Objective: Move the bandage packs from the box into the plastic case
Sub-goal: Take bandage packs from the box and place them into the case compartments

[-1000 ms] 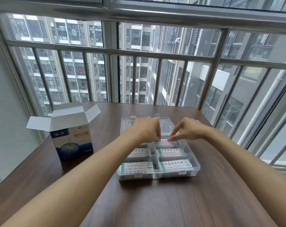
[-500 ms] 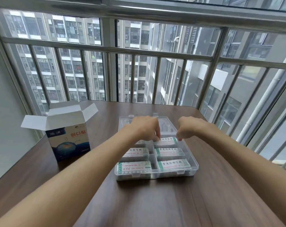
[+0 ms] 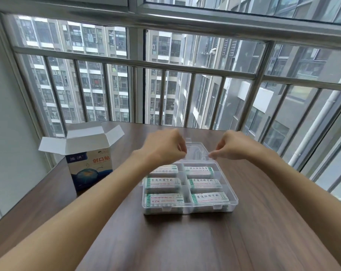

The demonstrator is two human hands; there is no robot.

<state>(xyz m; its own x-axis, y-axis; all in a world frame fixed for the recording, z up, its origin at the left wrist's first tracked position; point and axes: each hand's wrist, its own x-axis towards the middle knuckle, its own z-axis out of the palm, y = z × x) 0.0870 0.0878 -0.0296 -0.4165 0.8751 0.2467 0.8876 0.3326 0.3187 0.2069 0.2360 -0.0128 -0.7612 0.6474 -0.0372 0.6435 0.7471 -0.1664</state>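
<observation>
Clear plastic formed the case, which sat on the wooden table with its six compartments each holding a bandage pack laid flat, label up. Its transparent lid rose tilted from the far edge. Both forearms reached forward from the near edge of the view and met over the case's far end. The left hand was turned knuckles-up, fingers curled in, the fingertips pinching the lid's left front edge as far as the blur allowed me to judge. The right hand mirrored it, thumb and forefinger drawn narrow on the lid's right front corner, the other fingers folded. The far-left pack was partly hidden under the left wrist. Left of the case, apart from it, stood the cardboard box, blue and white with red characters, its white top flaps spread open. Beyond the table ran a metal window railing with apartment blocks behind it.
</observation>
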